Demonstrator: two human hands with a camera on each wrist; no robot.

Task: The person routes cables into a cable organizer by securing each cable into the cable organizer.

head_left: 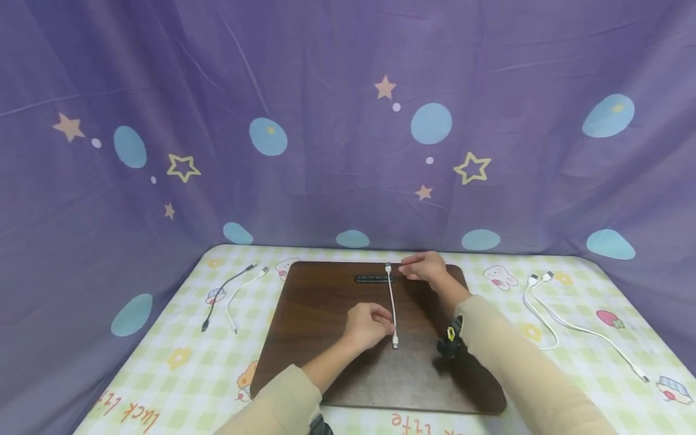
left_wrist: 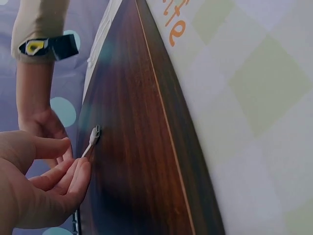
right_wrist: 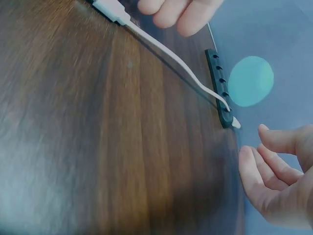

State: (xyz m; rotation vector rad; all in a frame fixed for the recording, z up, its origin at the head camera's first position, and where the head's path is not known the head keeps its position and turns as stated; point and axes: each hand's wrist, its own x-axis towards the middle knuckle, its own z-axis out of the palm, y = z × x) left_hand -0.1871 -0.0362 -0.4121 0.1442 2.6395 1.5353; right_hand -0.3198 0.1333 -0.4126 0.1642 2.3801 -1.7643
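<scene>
A short white USB cable [head_left: 392, 302] lies lengthwise on a dark brown wooden board [head_left: 321, 338]. Its far part crosses a black slotted cable clip [head_left: 374, 279] at the clip's right end, and in the right wrist view the cord [right_wrist: 181, 66] runs through the end slot. My left hand [head_left: 368, 326] is beside the cable's near plug, thumb and fingers parted; whether a fingertip touches the cord I cannot tell. To the right of the far plug, my right hand [head_left: 424, 267] hovers with loosely bent fingers, apart from the cable and holding nothing.
On the left of the checkered tablecloth [head_left: 163, 326] lie a dark cable [head_left: 220, 293] and a short white cable [head_left: 231, 302]. Two longer white cables [head_left: 584, 329] lie on the right. A purple curtain [head_left: 337, 90] hangs behind the table's far edge.
</scene>
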